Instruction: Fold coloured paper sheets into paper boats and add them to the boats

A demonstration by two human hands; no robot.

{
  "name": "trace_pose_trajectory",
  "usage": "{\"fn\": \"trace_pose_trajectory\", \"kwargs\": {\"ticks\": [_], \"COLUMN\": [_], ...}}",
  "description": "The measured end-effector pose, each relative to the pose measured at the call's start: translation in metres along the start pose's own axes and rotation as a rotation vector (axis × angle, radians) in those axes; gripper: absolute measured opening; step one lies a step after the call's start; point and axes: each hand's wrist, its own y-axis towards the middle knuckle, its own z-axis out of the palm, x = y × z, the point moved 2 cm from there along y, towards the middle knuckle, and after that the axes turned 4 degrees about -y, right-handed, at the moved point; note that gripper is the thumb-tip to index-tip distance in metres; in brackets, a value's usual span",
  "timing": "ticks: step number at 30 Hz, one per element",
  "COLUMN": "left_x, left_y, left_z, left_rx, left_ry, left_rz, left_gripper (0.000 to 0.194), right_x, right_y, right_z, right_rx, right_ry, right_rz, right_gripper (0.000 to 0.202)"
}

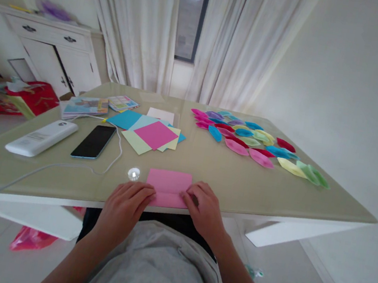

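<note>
A pink sheet of paper (170, 181) lies at the near edge of the table, with a crease running across its lower part. My left hand (129, 204) grips its left side, thumb and fingers closed at the edge. On the opposite side, my right hand (203, 206) pinches the paper's right edge between thumb and fingertips. Beyond it is a loose stack of coloured square sheets, topped by a magenta sheet (156, 135). Many folded paper boat-like shapes in several colours, such as a pink one (261, 158), lie in rows at the back right.
To the left are a black-screened phone (93, 142), a white power bank (42, 137) and a white cable (114, 161). Booklets (87, 106) lie behind them. A small clear round object (133, 174) sits just left of the paper. A white cabinet (52, 53) stands at the back left.
</note>
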Motion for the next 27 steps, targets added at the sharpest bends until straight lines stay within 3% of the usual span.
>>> {"fn": "trace_pose_trajectory", "kwargs": {"ticks": [8,16,27], "left_x": [-0.011,-0.012,-0.014], "left_y": [-0.005,-0.02,-0.044], "left_z": [0.0,0.006,0.01], "left_rx": [0.0,0.037,0.018], "left_ry": [0.17,0.304,0.298], "left_rz": [0.155,0.279,0.217], "left_gripper": [0.022,0.036,0.048], "right_x": [-0.004,-0.005,-0.003], "right_y": [0.003,0.002,-0.001], "right_z": [0.004,0.006,0.006], "right_rx": [-0.034,-0.059,-0.049], "right_ry": [0.022,-0.001,-0.03], "right_rz": [0.032,0.049,0.045], "right_gripper": [0.029,0.028,0.025]}}
